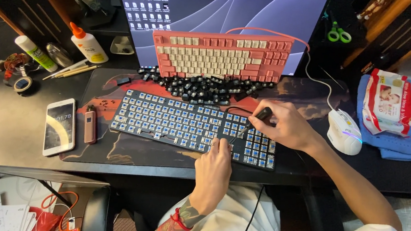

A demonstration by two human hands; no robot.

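Observation:
A black keyboard (166,119) with its keycaps off shows rows of blue switches and lies slanted on a dark desk mat (119,148). My left hand (214,171) rests on its front edge, fingertips touching the switches near the right end. Just right of that, my right hand (285,126) grips a thin black brush-like tool (253,121), whose tip points down-left onto the switches beside my left fingers. A heap of loose black keycaps (198,89) lies behind the keyboard.
A pink and cream keyboard (220,54) leans against the monitor (255,2). A white phone (59,126) and small maroon device (90,123) lie left. A white mouse (343,130), wipes pack (385,102) on blue cloth, glue bottles (88,44) and tape (23,84) surround.

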